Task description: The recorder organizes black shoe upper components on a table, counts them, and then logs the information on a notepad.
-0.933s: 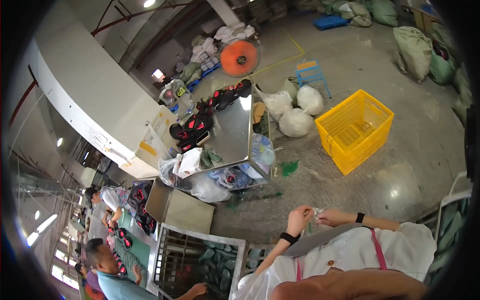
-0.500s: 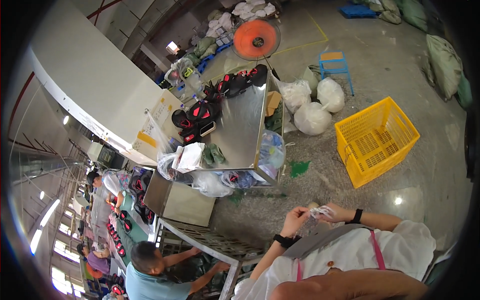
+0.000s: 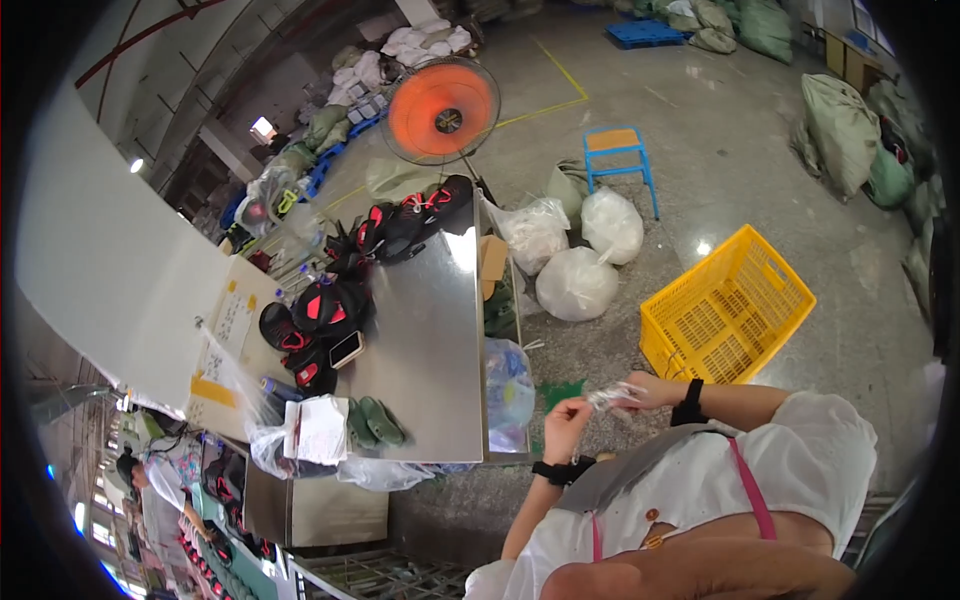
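In front of my apron, both hands are raised close together. Between them stretches a small bundle of whitish, shiny strands (image 3: 613,397); whether it is cord or thin plastic cannot be made out. My left hand (image 3: 566,422) pinches its left end with closed fingers. The other end is gripped by my right hand (image 3: 652,388), its fingers bent and partly hidden. Dark bands circle both wrists.
Left of my hands is a metal table (image 3: 425,330) with black-and-red shoes (image 3: 325,305), green clogs (image 3: 375,422), papers (image 3: 318,430) and a phone (image 3: 346,348). A yellow crate (image 3: 730,310), tied plastic bags (image 3: 578,284), a stool (image 3: 615,142) and an orange fan (image 3: 441,110) stand beyond.
The view has shifted, so the table and fan sit lower and further left. The co-worker in blue has left the picture. Both hands keep hold of the strands, which look more spread.
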### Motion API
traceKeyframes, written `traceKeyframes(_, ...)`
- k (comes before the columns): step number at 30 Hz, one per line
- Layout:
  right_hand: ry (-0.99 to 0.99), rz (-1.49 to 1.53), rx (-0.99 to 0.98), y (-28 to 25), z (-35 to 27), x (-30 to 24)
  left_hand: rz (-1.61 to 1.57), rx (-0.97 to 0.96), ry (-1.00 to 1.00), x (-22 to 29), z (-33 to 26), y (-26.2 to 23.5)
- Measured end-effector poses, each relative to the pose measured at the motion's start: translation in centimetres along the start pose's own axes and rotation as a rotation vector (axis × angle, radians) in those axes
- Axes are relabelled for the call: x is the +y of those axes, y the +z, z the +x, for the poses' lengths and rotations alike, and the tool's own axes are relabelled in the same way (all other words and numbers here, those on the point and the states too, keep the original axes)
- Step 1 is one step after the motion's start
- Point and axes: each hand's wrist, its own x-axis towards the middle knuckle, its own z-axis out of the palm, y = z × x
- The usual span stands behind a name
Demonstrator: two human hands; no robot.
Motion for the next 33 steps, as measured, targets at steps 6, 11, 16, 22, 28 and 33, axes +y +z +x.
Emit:
traceKeyframes(6, -0.068, -0.165, 0.200, -1.7, 6.4, -1.3, 0.998, 0.060, 0.256, 1.6, 6.6, -2.5)
traceKeyframes(11, -0.412, -0.428, 0.484, -5.4, 12.5, 4.2, 0.970, -0.079, 0.366, 1.8, 12.7, -5.7)
traceKeyframes(16, 0.280, 0.846, -0.220, -9.8, 21.6, 9.6, 1.146, -0.074, 0.591, 1.6, 21.0, -9.9)
traceKeyframes(22, 0.584, 0.935, -0.455, -19.9, 35.9, 16.5, 1.339, -0.095, 0.533, 0.1, 35.9, -15.6)
traceKeyframes(28, 0.438, 0.334, 0.309, -34.6, 52.6, 32.8, 1.470, 0.350, -0.020, 3.1, 46.8, -21.3)
traceKeyframes(33, 0.266, -0.536, 0.543, -46.4, 65.6, 43.6, 1.370, 0.768, -0.725, 3.0, 41.9, -29.0)
